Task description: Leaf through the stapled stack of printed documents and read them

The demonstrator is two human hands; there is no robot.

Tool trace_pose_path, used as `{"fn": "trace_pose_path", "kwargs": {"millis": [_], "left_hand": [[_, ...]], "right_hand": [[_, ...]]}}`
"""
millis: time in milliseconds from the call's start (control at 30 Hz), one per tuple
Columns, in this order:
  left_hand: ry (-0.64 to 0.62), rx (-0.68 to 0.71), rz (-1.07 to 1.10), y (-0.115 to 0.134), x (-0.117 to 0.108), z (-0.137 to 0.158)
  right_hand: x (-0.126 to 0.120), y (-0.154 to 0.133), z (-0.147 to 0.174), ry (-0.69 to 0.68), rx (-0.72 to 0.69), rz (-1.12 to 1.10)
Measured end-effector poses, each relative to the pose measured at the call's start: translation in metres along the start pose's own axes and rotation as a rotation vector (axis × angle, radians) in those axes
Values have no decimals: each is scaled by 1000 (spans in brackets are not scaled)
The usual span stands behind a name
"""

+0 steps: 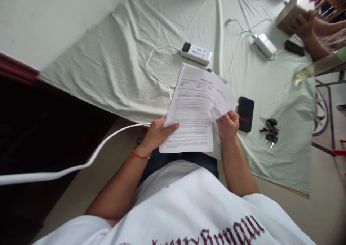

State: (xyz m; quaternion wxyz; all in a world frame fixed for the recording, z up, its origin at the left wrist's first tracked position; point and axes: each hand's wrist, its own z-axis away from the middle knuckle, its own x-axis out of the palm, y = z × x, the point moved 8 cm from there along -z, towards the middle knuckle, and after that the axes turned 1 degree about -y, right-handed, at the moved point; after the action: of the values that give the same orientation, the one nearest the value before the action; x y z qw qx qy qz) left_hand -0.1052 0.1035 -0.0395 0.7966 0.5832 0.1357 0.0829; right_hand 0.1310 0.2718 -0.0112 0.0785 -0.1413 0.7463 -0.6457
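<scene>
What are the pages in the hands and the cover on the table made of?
The pages, held by the left hand and right hand, look like thin matte paper: they bend and carry printed lines. The cover looks like soft pale cloth, since it wrinkles.

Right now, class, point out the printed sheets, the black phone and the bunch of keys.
printed sheets (196, 109): head view, middle of the top page.
black phone (245, 114): head view, centre of its dark face.
bunch of keys (270, 131): head view, middle of the cluster.
</scene>
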Motion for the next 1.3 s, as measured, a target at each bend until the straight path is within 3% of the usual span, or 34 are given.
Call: {"fn": "trace_pose_path", "kwargs": {"millis": [67,133,200,367,433,667,767,900,1100,1200,1300], "left_hand": [[11,-1,-13,0,-1,0],[16,1,-14,1,-1,0],[10,6,-8,2,-1,0],[-6,38,2,2,0,0],[-6,44,-3,1,0,1],[-42,47,2,0,1,2],[-29,23,-16,0,-1,1],[-9,35,-8,3,-2,0],[-19,22,48,4,0,-4],[-3,-8,52,4,0,-4],[12,-34,52,2,-1,-3]], "right_hand": [[5,-6,3,-70,25,-143],[22,-4,9,-253,105,-182],[26,3,11,-270,172,-145],[-18,7,-2,324,33,29],[-25,7,-5,399,11,42],[-13,14,-9,238,109,-18],[-16,10,-7,263,46,14],[-15,1,-4,216,-42,215],[-14,-35,9,339,-291,561],[-12,-38,10,327,-299,475],[-4,-31,7,153,-241,226]]}}
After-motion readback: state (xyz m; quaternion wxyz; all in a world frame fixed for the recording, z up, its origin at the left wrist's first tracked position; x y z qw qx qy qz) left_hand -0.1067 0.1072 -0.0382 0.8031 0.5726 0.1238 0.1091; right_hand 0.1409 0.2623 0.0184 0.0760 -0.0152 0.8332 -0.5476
